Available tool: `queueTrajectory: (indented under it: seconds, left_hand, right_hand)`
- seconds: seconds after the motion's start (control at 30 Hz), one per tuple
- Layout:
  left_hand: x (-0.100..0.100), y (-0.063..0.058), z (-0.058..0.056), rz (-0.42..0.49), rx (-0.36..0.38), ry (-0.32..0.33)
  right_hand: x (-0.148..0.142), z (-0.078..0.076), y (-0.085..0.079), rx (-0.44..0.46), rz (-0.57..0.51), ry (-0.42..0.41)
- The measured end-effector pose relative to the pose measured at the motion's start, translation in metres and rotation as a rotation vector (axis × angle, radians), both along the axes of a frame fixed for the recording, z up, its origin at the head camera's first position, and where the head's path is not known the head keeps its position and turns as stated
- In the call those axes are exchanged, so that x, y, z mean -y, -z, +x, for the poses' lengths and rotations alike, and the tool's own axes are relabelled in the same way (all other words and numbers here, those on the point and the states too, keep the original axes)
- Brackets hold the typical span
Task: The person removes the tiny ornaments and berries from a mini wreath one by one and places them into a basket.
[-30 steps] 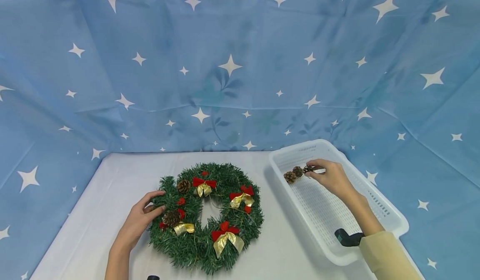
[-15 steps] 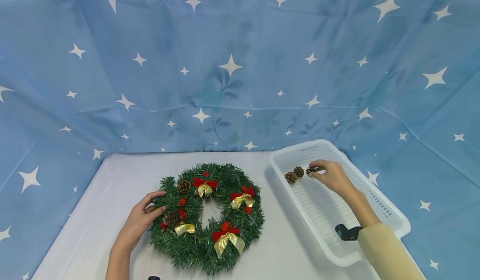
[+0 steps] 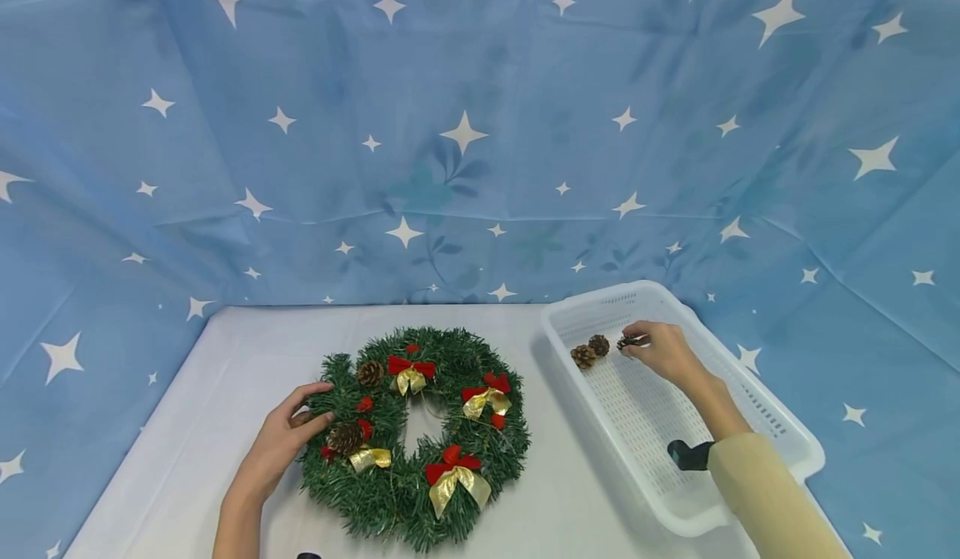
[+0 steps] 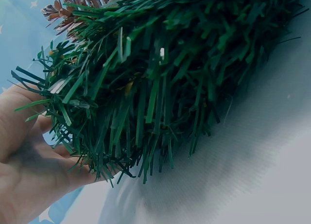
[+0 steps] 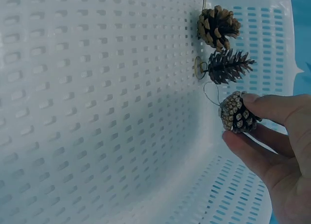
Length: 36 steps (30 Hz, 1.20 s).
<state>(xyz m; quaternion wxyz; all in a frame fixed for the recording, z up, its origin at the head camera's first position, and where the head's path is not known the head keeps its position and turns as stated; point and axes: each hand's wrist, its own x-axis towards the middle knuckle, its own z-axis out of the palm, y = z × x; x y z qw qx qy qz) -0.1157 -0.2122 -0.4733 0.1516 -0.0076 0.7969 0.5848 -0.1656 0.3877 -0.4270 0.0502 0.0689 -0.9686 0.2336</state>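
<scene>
Pinching pine cone [image 5: 239,113] in right fingers [image 5: 249,152], gripping wreath [image 3: 483,438] in left fingers [image 3: 303,391]; could snag loose wire loop [image 5: 206,94] on neighbouring cone [image 5: 226,67].

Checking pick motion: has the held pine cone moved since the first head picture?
Yes, slightly: in the head view, the held pine cone has shifted right, away from the two pine cones in the basket.
</scene>
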Motion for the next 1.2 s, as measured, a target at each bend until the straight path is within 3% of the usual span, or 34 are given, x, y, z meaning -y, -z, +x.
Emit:
queueTrajectory:
  seconds: [0.57, 1.2]
  left_hand:
    - [0.001, 0.002, -0.001, 0.013, -0.003, -0.008]
    - [0.002, 0.002, 0.001, 0.040, -0.027, -0.004]
  right_hand:
    - [-0.005, -0.023, 0.021, 0.006, 0.019, -0.025]
    - [0.002, -0.038, 0.028, 0.041, 0.008, -0.024]
